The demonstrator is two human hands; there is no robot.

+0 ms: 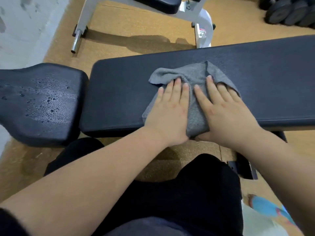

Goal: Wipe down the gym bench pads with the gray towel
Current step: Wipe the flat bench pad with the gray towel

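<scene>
The gray towel [194,77] lies spread on the long black bench pad [265,79], draped over its near edge. My left hand [170,109] presses flat on the towel's left part, fingers together. My right hand [223,109] presses flat on its right part, with some fingertips under a fold and the thumb curled around the towel at the pad's near edge. The smaller black seat pad [40,103] sits to the left, covered with water droplets.
A second bench with a white frame [202,26] and black pad [158,3] stands behind. Dark dumbbells [289,12] lie at the top right. The floor [136,19] is tan cork. My dark-clothed knees fill the foreground.
</scene>
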